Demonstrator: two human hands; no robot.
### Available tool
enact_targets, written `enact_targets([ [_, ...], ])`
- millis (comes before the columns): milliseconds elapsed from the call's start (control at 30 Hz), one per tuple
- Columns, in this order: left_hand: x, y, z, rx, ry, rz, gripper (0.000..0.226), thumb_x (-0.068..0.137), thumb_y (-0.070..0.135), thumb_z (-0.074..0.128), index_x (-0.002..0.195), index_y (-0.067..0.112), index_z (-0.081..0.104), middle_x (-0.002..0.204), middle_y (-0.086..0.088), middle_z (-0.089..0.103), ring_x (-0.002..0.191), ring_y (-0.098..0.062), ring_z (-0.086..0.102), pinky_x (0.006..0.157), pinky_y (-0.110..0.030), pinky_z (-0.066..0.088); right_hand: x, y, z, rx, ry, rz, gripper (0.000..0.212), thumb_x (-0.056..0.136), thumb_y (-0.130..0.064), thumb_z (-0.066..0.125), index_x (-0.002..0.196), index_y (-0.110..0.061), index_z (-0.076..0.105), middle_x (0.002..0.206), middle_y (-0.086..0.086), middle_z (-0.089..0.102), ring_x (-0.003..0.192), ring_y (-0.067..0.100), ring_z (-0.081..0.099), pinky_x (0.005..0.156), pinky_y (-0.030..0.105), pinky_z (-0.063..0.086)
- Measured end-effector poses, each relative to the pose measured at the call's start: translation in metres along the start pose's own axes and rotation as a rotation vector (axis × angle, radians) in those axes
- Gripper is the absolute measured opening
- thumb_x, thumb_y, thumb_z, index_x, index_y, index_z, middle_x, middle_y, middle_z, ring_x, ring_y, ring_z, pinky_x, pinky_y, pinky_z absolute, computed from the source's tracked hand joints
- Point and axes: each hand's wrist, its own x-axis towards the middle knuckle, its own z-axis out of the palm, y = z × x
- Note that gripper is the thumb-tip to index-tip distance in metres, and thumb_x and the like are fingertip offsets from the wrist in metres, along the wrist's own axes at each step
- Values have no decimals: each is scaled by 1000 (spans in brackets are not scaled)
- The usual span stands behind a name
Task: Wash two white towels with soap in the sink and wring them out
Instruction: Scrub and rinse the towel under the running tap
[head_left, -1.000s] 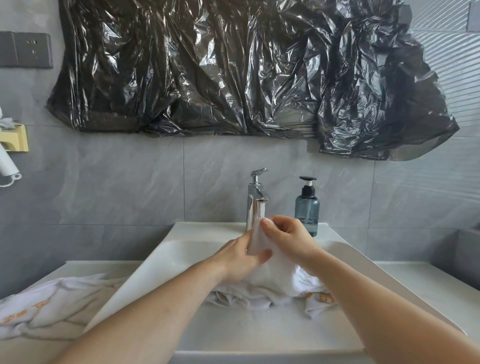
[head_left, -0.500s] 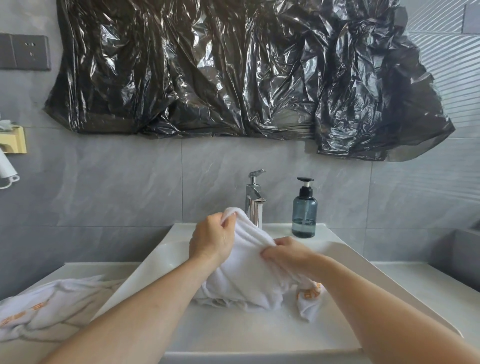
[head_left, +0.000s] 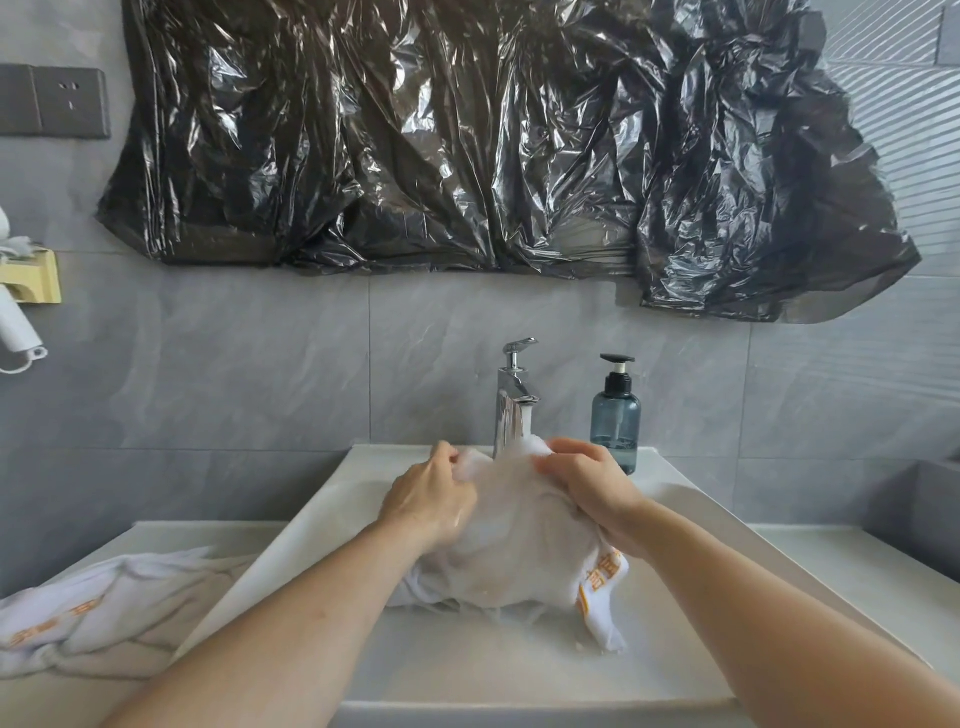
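A: Wet towel (head_left: 519, 540) bunched over the sink (head_left: 691, 499), right under the faucet (head_left: 514, 405). Pinched at its top edge by left hand (head_left: 431, 499) and right hand (head_left: 587, 483).

B: Second towel (head_left: 98, 613) lying on the desk (head_left: 857, 551), left of the basin rim. Soap bottle (head_left: 615, 415) just behind.

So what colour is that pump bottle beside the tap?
The soap bottle is translucent blue-grey with a black pump top, seen clearly in the head view.
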Motion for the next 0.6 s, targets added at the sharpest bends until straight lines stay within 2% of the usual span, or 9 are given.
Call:
enact_targets([
  [67,-9,5,-3,-224,-138,71,64,79,42,54,141,32,48,148,8,55,129,-24,55,93,-30,45,-1,1,0,25,-15,-58,13,93,-15,67,98,-19,79,88,5,78,77,17,72,70,31,58],
  [100,-13,7,-3,-329,-215,110,72,71,43,57,142,36,49,147,13,54,130,-18,54,94,-29,46,-2,1,1,37,-20,-78,15,96,-12,67,101,-20,78,91,4,80,80,15,73,72,29,60],
  [200,-10,10,6,-433,-294,173,73,65,49,68,136,43,54,135,12,65,126,-12,60,107,-39,49,-1,2,1,62,-44,-110,15,97,-12,69,109,-15,77,100,11,80,86,18,75,76,31,62],
  [300,-6,13,7,-371,-147,204,51,78,60,63,119,31,67,116,9,73,110,-15,67,98,-40,54,1,3,-1,40,-16,-95,16,92,-16,76,105,-7,73,96,14,78,79,18,73,72,31,60],
  [367,-4,12,6,-321,-15,263,29,95,47,61,101,20,67,97,0,74,95,-24,67,81,-37,51,2,3,-3,-9,10,-66,22,89,-22,81,102,-6,72,88,7,77,74,13,72,67,27,58],
  [433,-3,10,6,-302,89,297,27,103,37,59,94,12,62,87,-6,70,87,-29,64,71,-38,46,3,4,-5,-98,4,-18,27,87,-33,82,101,-12,74,88,2,77,74,11,73,68,27,60],
  [500,-3,8,5,-327,144,293,31,98,43,57,92,13,62,83,-5,69,83,-28,63,74,-42,49,5,6,-7,-187,-77,75,40,83,-49,81,105,-17,76,94,-1,78,82,14,74,75,33,60],
  [567,-3,7,4,-341,160,263,30,95,45,54,92,17,63,83,-1,69,84,-25,64,77,-44,51,5,6,-9,-285,-171,204,48,78,-61,75,103,-20,76,95,-4,76,82,15,69,77,32,48],
  [600,-3,6,3,-350,160,247,25,98,41,55,91,19,63,84,0,69,84,-24,64,76,-43,51,5,6,-9,-309,-208,245,46,76,-61,72,101,-22,76,95,-4,74,82,15,67,79,33,43],
])
